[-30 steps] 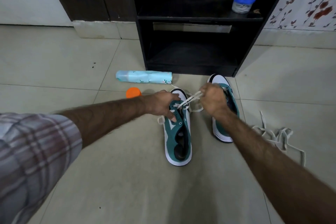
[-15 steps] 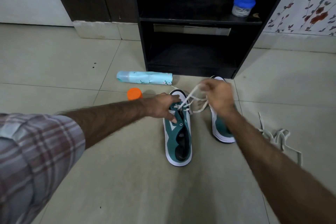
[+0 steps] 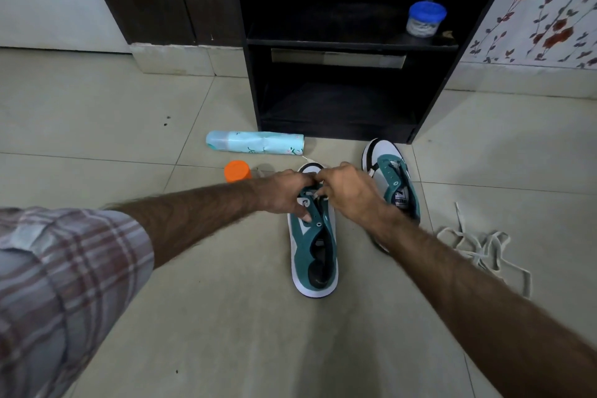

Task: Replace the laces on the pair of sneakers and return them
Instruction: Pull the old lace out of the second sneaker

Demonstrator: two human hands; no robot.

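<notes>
A plaid sleeve (image 3: 58, 284) fills the near left corner, its bare forearm reaching out over the pale tiled floor (image 3: 97, 113). Farther off and left of centre, a light blue patterned roll (image 3: 255, 142) lies on its side on the tiles, just in front of a dark wooden cabinet (image 3: 345, 42). An orange cap (image 3: 237, 170) sits a little nearer than the roll, close to the left wrist.

At centre, the left hand (image 3: 284, 192) rests on the far end of a green-and-white sneaker (image 3: 313, 236) that points away on the floor, fingers curled over its eyelet row with the thumb against the left side. The right hand (image 3: 347, 192) meets it from the other side, fingers bent and closed over the front of the same shoe. A white lace (image 3: 305, 202) shows through the front eyelets between the two hands; whether either hand actually pinches it cannot be told, since the fingertips are hidden.

Just right of the hands, the second sneaker (image 3: 391, 181) stands beside the first, its toe near the foot of the cabinet and its heel hidden behind the right forearm. On the cabinet's upper shelf, far right, stands a small blue-lidded jar (image 3: 424, 19). Near the right edge, a loose off-white lace (image 3: 478, 245) lies tangled on the tiles, well apart from both shoes. A floral-patterned wall (image 3: 549, 3) closes the far right.
</notes>
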